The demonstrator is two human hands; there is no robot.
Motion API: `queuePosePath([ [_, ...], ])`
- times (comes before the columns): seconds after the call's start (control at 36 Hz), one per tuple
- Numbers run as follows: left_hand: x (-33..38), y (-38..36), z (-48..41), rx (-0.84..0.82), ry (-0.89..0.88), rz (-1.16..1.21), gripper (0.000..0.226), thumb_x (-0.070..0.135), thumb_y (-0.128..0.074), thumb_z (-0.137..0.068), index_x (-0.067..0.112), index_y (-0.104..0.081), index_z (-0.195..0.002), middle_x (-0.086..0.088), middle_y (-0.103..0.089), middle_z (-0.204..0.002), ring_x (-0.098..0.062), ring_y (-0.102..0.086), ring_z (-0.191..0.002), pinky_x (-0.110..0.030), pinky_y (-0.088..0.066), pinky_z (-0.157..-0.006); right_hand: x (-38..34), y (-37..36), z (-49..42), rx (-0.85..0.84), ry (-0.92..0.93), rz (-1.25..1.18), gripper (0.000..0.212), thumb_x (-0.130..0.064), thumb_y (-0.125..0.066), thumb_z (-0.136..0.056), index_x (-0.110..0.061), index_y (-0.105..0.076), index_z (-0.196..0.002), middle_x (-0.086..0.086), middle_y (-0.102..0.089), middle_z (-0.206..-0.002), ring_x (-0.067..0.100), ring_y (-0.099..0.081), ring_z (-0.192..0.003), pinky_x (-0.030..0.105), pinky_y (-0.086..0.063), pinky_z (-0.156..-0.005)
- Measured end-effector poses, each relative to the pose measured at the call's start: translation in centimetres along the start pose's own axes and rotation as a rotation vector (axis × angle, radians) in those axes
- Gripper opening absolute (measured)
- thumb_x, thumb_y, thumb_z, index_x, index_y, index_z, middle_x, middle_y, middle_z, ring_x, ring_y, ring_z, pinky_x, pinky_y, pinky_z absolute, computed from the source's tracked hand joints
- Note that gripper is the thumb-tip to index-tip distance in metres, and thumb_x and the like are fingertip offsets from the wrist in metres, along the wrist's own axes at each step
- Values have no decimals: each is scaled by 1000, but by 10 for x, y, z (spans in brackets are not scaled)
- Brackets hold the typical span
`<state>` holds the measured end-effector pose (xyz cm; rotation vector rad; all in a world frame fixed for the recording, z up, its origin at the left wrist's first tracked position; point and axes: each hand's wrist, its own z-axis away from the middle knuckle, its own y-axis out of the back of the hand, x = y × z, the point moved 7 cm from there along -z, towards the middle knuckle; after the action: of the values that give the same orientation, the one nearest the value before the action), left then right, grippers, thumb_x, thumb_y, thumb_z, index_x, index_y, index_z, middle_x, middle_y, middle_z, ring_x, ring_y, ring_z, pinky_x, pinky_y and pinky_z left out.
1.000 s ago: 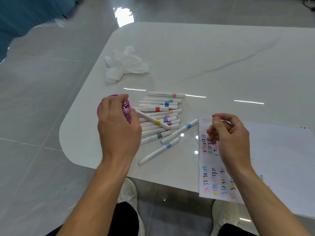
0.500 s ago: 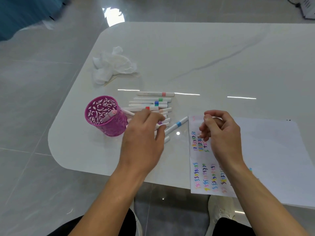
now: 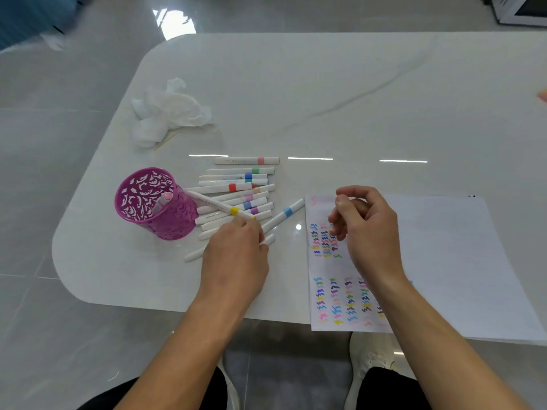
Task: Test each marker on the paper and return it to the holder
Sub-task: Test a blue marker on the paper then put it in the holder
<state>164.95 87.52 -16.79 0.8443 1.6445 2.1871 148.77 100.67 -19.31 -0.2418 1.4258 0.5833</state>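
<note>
A magenta cut-out holder [image 3: 174, 223] stands upright at the table's left, with one pink-capped marker [image 3: 162, 201] inside. Right of it lie several white markers [image 3: 236, 179] with coloured bands. A yellow-banded marker [image 3: 225, 207] lies slanted across the pile, its far end against the holder. My left hand [image 3: 236, 258] reaches into the pile, and its curled fingertips pinch that marker's near end. My right hand [image 3: 367, 229] hovers loosely curled over the white paper [image 3: 444, 247], holding nothing I can see. Rows of coloured squiggles [image 3: 325, 241] cover the paper's left part.
A crumpled white tissue [image 3: 168, 110] lies behind the holder. A blue-banded marker [image 3: 284, 214] lies apart, between the pile and the paper. The white table [image 3: 325, 99] has a rounded corner at the near left; my shoes show below its front edge.
My left hand left the holder, crossed right over the marker pile, then drew back to the yellow-banded marker's near end. My right hand stayed curled over the paper.
</note>
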Motion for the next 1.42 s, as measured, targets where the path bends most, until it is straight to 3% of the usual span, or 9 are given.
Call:
queuePosePath([
  [0.22, 8, 3, -2, 34, -37, 75, 22, 37, -66, -93, 23, -71, -108, 7, -67, -97, -6, -55, -80, -17, -44, -84, -1, 0, 0, -6, 2, 9, 9, -18, -58, -105, -20, -66, -109, -1, -72, -73, 6, -64, -62, 19, -54, -60],
  [0.33, 14, 8, 0, 45, -36, 209, 19, 35, -71, -89, 24, -74, -104, 12, -65, -88, -5, -60, -76, -22, -54, -88, -2, -2, 2, -23, 10, 12, 8, -18, -59, -104, -22, -66, -106, -1, -72, -73, 6, -65, -62, 21, -56, -62],
  [0.5, 21, 4, -1, 14, -13, 562, 7, 33, -76, -85, 29, -72, -90, 19, -65, -77, 4, -63, -76, -2, -47, -62, -8, -9, 6, -116, 66, 74, 6, -22, -63, -102, -22, -68, -102, -6, -73, -79, 7, -69, -69, 18, -55, -66],
  [0.69, 28, -8, -7, -83, 37, 938, 11, 34, -72, -88, 25, -74, -94, 11, -73, -83, -4, -71, -80, -18, -58, -71, -19, -22, 12, -303, 125, 58, 10, -24, -62, -103, -21, -72, -101, -14, -71, -81, 6, -69, -78, 19, -55, -72],
  [0.86, 30, -18, -11, -161, 136, 1212, 14, 23, -70, -90, 14, -74, -101, -1, -76, -90, -17, -74, -86, -33, -61, -82, -20, -19, 9, -363, 130, 94, 13, -29, -63, -102, -27, -71, -112, -8, -76, -100, 9, -73, -98, 29, -61, -87],
  [1.03, 34, -25, -15, -228, 200, 1372, 16, 17, -66, -92, 7, -73, -104, -8, -77, -93, -21, -75, -89, -35, -60, -84, -19, -15, 6, -428, 217, 283, 27, -26, -69, -99, -39, -68, -123, -14, -70, -102, 7, -68, -94, 21, -58, -75],
  [1.22, 32, -26, -20, -182, 114, 1165, 14, 26, -69, -92, 16, -72, -101, -3, -76, -87, -18, -74, -81, -35, -61, -80, -17, -5, -1, -438, 320, 536, 17, -23, -74, -95, -30, -75, -110, -19, -71, -96, 2, -66, -91, 14, -50, -76],
  [1.31, 34, -24, -20, -158, 6, 980, 9, 26, -67, -93, 22, -71, -100, 4, -75, -85, -10, -73, -77, -27, -60, -75, -17, 0, -2, -421, 332, 614, 12, -30, -76, -93, -28, -76, -105, -19, -71, -91, 0, -64, -85, 12, -46, -72],
  [1.42, 44, -27, -18, -223, -161, 701, 13, 31, -58, -98, 34, -69, -105, 15, -70, -85, 1, -67, -79, -14, -54, -69, -16, 2, -2, -440, 350, 719, 20, -46, -71, -94, -29, -76, -102, -16, -71, -92, 5, -63, -84, 21, -49, -72],
])
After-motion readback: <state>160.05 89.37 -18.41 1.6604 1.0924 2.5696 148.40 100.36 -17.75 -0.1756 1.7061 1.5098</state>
